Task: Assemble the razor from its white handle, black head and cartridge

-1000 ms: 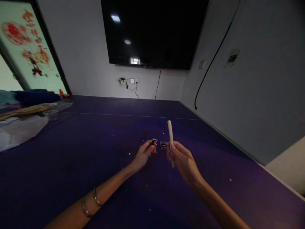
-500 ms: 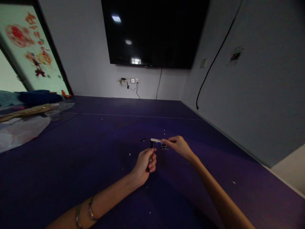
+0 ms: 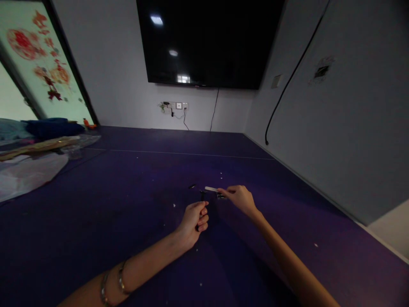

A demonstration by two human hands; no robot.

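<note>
Head view, lower middle of the frame: my left hand (image 3: 194,219) is curled into a loose fist on the purple mat (image 3: 96,204), fingers folded together around something small and dark that I can only glimpse between them. A second ago that hand was pinching a tiny piece up near the white stick; since then it has dropped lower and closed up. My right hand (image 3: 240,198) has changed more: it was holding the white stick (image 3: 211,189) upright in front of me, and now it has reached forward and laid the stick nearly flat, pinched at one end between thumb and fingertips, its free end pointing left just above the mat. Just beside that hand lies a small dark clip-like piece (image 3: 220,195), and a short dark upright bit (image 3: 202,195) stands under the stick's free end, though I cannot tell whether they touch. To me this reads as the stick being brought down toward those small parts, with my left hand pulled back out of the way. White crumbs dot the mat; a black screen (image 3: 207,42) fills the upper middle.
</note>
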